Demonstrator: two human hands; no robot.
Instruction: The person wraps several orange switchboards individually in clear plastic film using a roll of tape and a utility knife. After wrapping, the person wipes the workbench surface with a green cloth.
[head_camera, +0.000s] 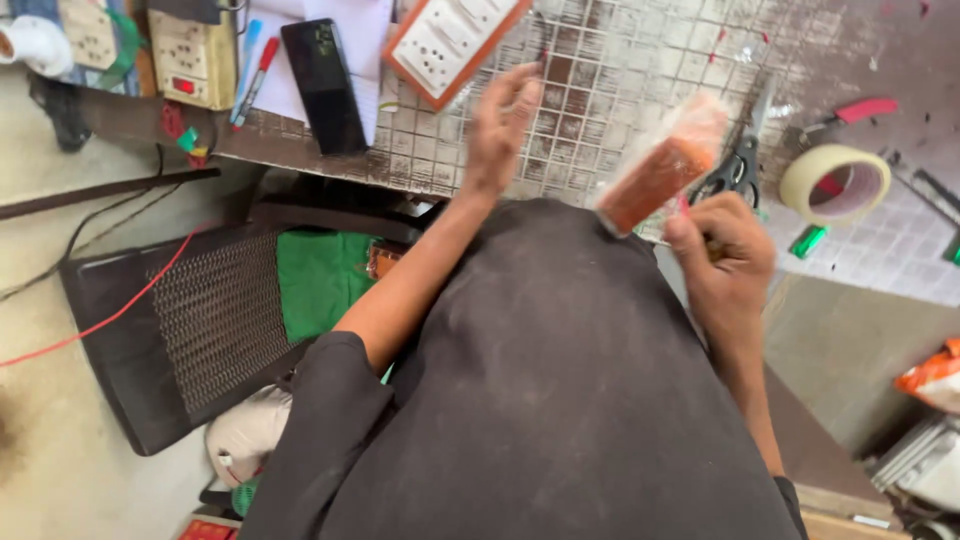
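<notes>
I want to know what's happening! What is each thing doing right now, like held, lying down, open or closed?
Orange packet: held up, tilted, blurred.
Right hand: closed on the packet.
Left hand: open, holding nothing.
Scissors: lying on the table.
Tape roll: lying flat.
Black phone: lying flat, screen dark.

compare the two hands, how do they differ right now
The right hand is closed around a blurred orange packet; the left hand is open and holds nothing. The left hand reaches further out over the tiled worktop, near an orange-edged switch plate, while the right hand sits at the worktop's near edge. Both are bare.
</notes>
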